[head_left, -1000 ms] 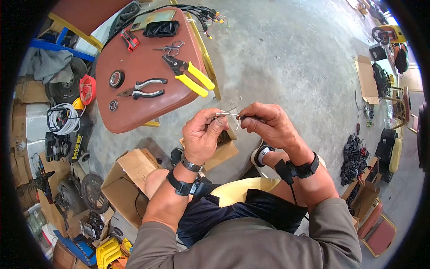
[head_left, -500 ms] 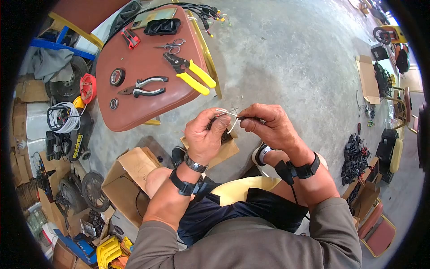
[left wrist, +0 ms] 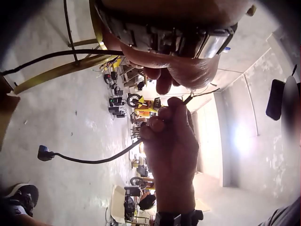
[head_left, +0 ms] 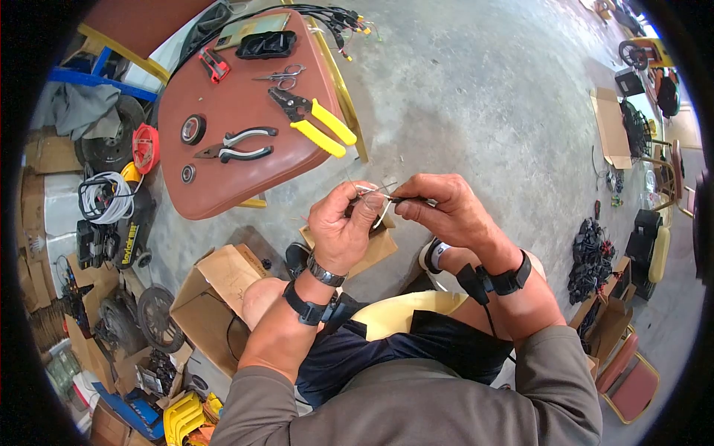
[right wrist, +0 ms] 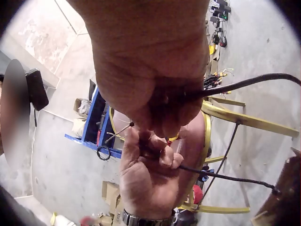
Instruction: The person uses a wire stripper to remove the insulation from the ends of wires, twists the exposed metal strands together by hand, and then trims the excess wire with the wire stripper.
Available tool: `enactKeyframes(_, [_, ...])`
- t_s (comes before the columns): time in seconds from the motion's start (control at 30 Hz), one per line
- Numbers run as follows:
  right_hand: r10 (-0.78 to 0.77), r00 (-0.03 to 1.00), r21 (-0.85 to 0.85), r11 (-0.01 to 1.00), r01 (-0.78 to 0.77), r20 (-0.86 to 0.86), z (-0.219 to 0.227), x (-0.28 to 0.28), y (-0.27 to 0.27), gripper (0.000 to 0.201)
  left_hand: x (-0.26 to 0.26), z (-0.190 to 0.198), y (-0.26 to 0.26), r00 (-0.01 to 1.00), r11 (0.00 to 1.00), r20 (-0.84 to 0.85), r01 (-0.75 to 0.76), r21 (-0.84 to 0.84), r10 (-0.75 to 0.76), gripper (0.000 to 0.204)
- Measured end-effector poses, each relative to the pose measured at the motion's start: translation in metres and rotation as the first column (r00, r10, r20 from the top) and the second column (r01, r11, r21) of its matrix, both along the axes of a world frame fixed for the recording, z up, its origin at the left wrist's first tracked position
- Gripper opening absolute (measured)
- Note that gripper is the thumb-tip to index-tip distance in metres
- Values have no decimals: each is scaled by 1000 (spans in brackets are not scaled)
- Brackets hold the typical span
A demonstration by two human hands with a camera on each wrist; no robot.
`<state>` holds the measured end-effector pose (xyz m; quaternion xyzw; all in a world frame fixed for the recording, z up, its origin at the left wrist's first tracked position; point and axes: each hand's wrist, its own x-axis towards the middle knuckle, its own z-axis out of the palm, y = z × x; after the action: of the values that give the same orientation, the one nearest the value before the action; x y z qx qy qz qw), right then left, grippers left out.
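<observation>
Both hands meet fingertip to fingertip in front of the person's knees. The left hand [head_left: 342, 227] pinches thin wires between thumb and forefinger; a black cable [right wrist: 225, 176] trails from it in the right wrist view. A white wire [head_left: 382, 215] bends down between the hands, and fine wire ends stick up above the fingertips. The right hand [head_left: 442, 212] pinches the end of another black cable [left wrist: 101, 161], whose far end carries a small connector [left wrist: 45, 153] in the left wrist view. The fingers largely hide where the wires meet.
On a brown chair seat [head_left: 245, 175] lie pliers [head_left: 238, 145], yellow-handled wire strippers [head_left: 312, 123], scissors [head_left: 282, 76], a red utility knife [head_left: 214, 67], tape rolls [head_left: 193, 130] and a black tray [head_left: 265, 44]. An open cardboard box [head_left: 212, 297] stands by the person's leg.
The left hand has shifted slightly right, toward the right hand. The white wire now curves down beside the left thumb, while the right hand keeps its pinch with little movement.
</observation>
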<state>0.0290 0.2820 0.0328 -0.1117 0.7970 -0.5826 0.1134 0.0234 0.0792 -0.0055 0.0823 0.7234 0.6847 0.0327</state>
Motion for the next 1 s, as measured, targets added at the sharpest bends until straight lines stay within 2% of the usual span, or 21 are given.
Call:
enactKeyframes(0.2, [5, 1000, -62, 998, -6, -3, -5, 0, 0, 13, 1, -3, -1, 1000, 1000, -4, 27, -15, -27, 24])
enactKeyframes(0.3, [26, 999, -86, 996, -27, -19, -7, -1, 1, 15, 0, -3, -1, 997, 999, -58, 40, -25, -41, 25])
enactKeyframes(0.4, [26, 983, -212, 977, 13, 183, -10, 2, 1, 24, 1, 2, 0, 998, 999, -53, 18, -49, -20, 24])
enactKeyframes(0.5, [49, 954, -306, 951, 46, 295, -14, 2, -1, 33, 1, 1, 0, 997, 997, -68, 38, -61, -42, 23])
enactKeyframes(0.6, [79, 925, -329, 943, 52, 371, -18, 1, -1, 33, 2, 6, 4, 995, 998, -83, 53, -19, -54, 24])
enactKeyframes(0.7, [91, 918, -387, 919, 72, 386, -22, 0, 2, 30, 0, 7, 0, 989, 992, -111, 93, -84, -102, 16])
enactKeyframes(0.8, [73, 908, -386, 917, 102, 413, -24, -2, 4, 26, -1, 2, -4, 979, 984, -103, 171, -60, -176, 19])
enactKeyframes(0.9, [62, 916, -391, 914, 107, 396, -22, -3, 5, 25, 2, 5, -7, 977, 977, 4, 211, 31, -212, 31])
enactKeyframes(1.0, [75, 912, -427, 897, 116, 404, -25, -3, 3, 26, 1, 7, -7, 978, 976, -19, 209, 68, -208, 32])
